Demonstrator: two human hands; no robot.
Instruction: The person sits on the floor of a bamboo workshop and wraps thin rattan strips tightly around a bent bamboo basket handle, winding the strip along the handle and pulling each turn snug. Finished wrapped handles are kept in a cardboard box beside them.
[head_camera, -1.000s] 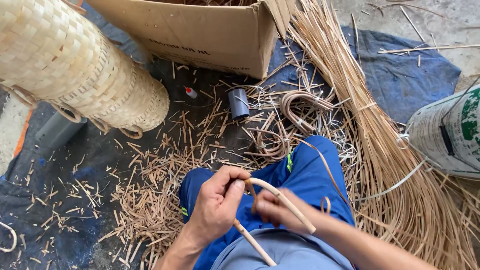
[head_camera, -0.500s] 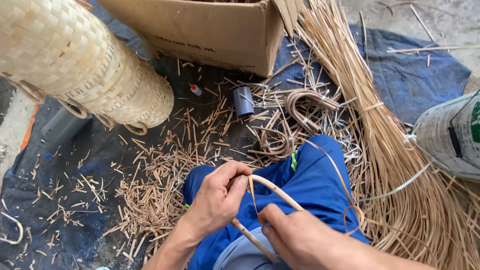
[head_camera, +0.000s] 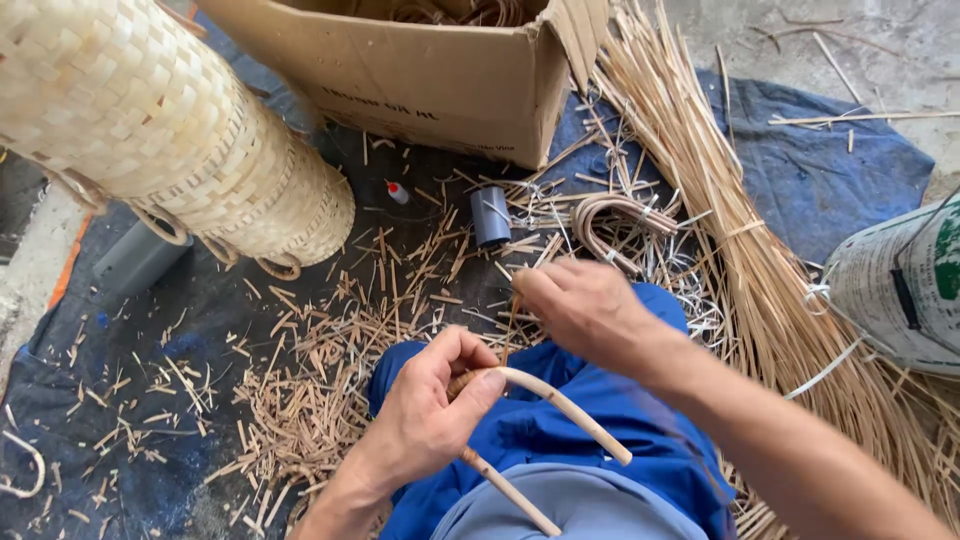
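Note:
My left hand (head_camera: 432, 410) grips the bend of a curved rattan cane (head_camera: 560, 408) over my blue-trousered lap (head_camera: 600, 440). The cane's two ends point down toward me. My right hand (head_camera: 585, 305) is raised just above it, fingers pinched on a thin rattan strip (head_camera: 510, 335) that runs down to the bend of the cane.
A stack of woven baskets (head_camera: 170, 140) lies at upper left. A cardboard box (head_camera: 430, 75) stands at the top. Long rattan strands (head_camera: 720, 220) lie in a bundle at right, beside a white sack (head_camera: 900, 290). Cut scraps (head_camera: 300, 400), bent cane loops (head_camera: 610, 225), a grey tube (head_camera: 490, 215) and a small bottle (head_camera: 398, 192) litter the dark tarp.
My right hand has lifted from the cane near my lap up and away, drawing the thin strip taut. My left hand still holds the bend.

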